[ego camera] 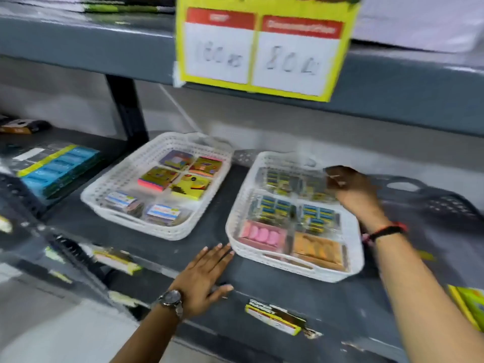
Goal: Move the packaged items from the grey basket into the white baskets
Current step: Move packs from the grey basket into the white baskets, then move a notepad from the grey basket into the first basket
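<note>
Two white baskets stand on a dark grey shelf. The left white basket (104,195) holds several colourful sticky-note packs and small packets. The right white basket (237,213) holds clear packs of blue-and-yellow items, a pink pack (263,235) and an orange pack (318,251). The grey basket (440,203) sits at the far right. My right hand (352,191) hovers over the right basket's back right corner, fingers bent on a clear pack (313,186); the blur hides the grip. My left hand (203,277) lies flat and open on the shelf, fingertips beside the right basket's front corner.
A yellow price sign (262,45) hangs from the upper shelf edge. A black upright post (125,111) stands behind the left basket. Blue packs (60,171) lie on the shelf to the left. Price labels (275,319) line the shelf's front edge.
</note>
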The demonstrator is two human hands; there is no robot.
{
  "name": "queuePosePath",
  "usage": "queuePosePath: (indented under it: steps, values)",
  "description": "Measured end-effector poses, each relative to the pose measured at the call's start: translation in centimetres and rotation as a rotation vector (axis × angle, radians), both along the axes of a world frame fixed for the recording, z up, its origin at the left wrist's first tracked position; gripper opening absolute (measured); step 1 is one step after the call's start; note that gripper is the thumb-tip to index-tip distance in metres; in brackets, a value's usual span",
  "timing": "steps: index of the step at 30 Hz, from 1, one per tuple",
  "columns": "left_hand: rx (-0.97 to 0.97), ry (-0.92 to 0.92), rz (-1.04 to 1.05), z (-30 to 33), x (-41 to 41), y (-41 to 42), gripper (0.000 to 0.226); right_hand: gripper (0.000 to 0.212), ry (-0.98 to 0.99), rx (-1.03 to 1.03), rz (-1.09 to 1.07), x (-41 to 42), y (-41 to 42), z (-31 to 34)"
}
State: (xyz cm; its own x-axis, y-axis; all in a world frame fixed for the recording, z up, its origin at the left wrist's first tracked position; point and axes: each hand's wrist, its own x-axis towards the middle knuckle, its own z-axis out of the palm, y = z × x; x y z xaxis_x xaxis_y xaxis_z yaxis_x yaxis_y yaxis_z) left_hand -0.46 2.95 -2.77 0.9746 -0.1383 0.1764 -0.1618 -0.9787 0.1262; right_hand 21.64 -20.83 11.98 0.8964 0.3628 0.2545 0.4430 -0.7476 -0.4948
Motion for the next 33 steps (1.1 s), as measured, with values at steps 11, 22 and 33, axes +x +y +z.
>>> queuePosePath:
  steps: [11,22,33]
  values:
    - [-0.029,-0.035,0.044,-1.2,0.8,0.1,0.07,0.111,0.694,-0.492,-0.561,-3.4,-22.5,-6.4]
    - [0.012,-0.043,0.055,-0.8,0.7,-0.3,0.068,0.09,0.711,-0.446,-0.685,-2.0,-23.9,-6.7]
    - [-0.028,-0.024,0.157,-0.5,-0.3,0.7,0.073,0.03,0.406,-0.077,-0.383,-0.9,-16.2,-1.1]
